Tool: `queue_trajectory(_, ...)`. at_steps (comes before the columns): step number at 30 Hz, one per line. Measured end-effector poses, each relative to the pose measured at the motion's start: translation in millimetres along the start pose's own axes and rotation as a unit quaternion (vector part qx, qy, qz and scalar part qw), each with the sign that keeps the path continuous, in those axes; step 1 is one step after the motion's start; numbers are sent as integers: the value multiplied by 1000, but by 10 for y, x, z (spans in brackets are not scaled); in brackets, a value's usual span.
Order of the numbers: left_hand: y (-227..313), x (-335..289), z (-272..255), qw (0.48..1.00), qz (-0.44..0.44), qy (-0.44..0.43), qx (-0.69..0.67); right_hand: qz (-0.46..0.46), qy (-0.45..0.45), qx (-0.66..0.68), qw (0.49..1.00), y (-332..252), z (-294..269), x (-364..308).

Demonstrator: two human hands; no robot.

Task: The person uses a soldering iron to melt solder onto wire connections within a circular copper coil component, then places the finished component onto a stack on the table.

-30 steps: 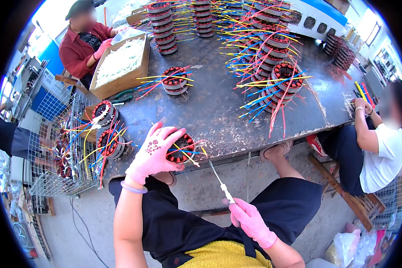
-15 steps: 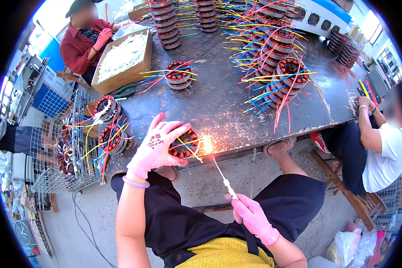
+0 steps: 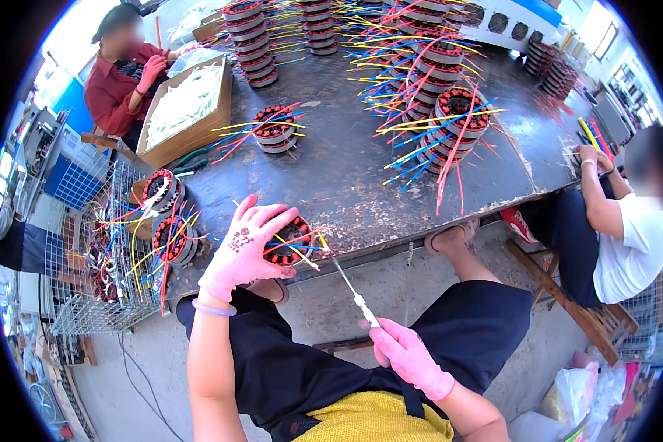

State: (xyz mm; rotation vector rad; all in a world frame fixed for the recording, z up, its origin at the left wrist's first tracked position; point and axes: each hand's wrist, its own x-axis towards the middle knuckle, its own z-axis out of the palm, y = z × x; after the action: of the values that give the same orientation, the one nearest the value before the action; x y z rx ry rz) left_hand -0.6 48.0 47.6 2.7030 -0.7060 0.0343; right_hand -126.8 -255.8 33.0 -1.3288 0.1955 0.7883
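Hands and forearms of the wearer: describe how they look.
The left hand wears a pink glove with a dark print on its back, above a pale lilac bangle. The right hand is gloved in pink too. Both forearms are bare, without sleeves.

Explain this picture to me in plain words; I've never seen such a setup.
There is no machine arm: the hands are a person's own, in pink gloves. The view comes from a fisheye camera on that person's head, looking down, so straight edges bend near the rim.

The left hand holds a wire-wound motor stator at the edge of the dark table. The right hand grips a thin rod with a white sleeve; its tip is close to the stator's wire ends, though contact is too small to tell.

On the table are stacked stators with red, yellow and blue leads, a separate stator and a cardboard box of white pieces.
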Motion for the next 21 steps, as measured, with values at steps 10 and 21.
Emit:
queue_trajectory(10,7,6,-4,1000,4,-1,-23,-13,2,-36,999,-20,-11,-53)
queue_trajectory(21,-5,10,-9,1000,11,-7,-16,-9,3,-35,999,-54,3,-47)
